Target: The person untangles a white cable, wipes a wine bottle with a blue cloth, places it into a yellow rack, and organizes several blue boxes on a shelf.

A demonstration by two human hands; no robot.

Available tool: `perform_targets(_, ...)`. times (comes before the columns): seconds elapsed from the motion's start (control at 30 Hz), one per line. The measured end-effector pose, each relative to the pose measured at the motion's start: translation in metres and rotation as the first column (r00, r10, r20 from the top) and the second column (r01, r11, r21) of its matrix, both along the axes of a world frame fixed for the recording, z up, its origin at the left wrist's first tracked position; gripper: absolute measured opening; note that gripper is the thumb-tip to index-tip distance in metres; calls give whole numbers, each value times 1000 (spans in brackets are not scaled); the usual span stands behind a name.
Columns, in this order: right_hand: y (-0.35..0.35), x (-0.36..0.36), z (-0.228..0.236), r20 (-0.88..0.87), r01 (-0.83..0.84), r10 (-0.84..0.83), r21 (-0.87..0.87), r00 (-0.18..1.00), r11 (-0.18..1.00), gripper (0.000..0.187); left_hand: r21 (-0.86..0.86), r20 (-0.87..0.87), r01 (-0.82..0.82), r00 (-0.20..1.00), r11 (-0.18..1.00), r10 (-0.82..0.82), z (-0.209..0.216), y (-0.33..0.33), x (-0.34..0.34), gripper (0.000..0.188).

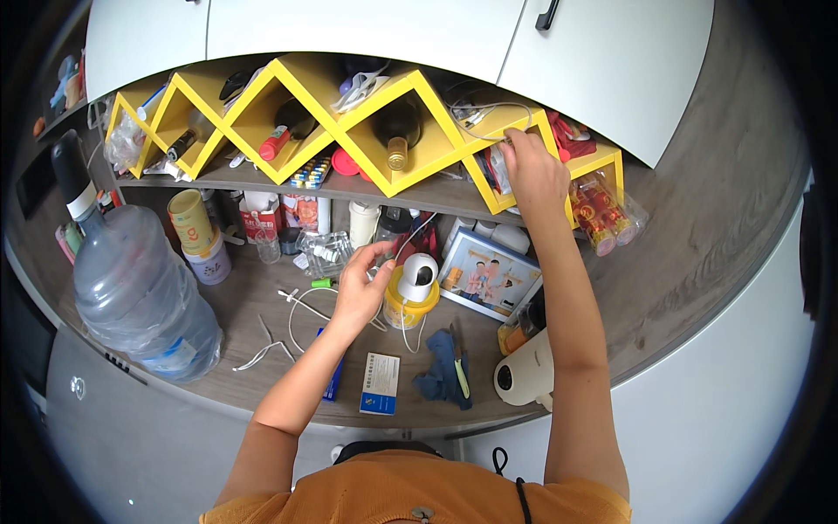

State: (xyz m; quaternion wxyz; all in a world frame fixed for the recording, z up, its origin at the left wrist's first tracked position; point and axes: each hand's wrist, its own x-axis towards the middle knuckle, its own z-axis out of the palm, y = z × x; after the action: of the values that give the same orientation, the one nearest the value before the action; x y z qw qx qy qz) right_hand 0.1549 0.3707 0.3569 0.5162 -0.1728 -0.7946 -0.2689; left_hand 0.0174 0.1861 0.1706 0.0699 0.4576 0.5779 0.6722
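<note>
A thin white cable [417, 229] runs up from the fingers of my left hand [362, 284], which are closed on it just left of a small white camera [417, 278]. That camera stands on a round yellow-lidded tub [403, 313]. My right hand [534, 170] reaches up to the yellow zigzag shelf [419, 166], its fingers pinched at its upper right edge on a looping white cable [489, 106]. Whether both cable stretches are one piece I cannot tell. Bottles lie in several of the shelf's compartments.
A large plastic-wrapped water bottle [131, 288] with a pump stands at the left. A framed photo [491, 275] leans behind a cream appliance [524, 375] at the right. A blue cloth [441, 371], a small box [380, 384] and loose cables [266, 349] lie near the counter's front.
</note>
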Motion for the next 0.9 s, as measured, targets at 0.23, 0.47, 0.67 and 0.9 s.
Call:
perform_targets(0.23,-5,12,-2,-11,-12,12,34,1000,999,17,-7,59,60,996,998,-59,-15,11,2,29)
perform_targets(0.47,-29,40,1,-56,24,-25,-14,998,1000,15,18,150,117,982,993,-119,-6,13,11,27)
perform_targets(0.67,-64,69,-14,-73,8,-13,-69,997,998,13,-6,141,133,981,991,-131,-2,14,12,29)
perform_targets(0.9,-101,99,-41,-37,-44,40,-127,999,991,13,177,447,541,700,822,-556,34,32,28,54)
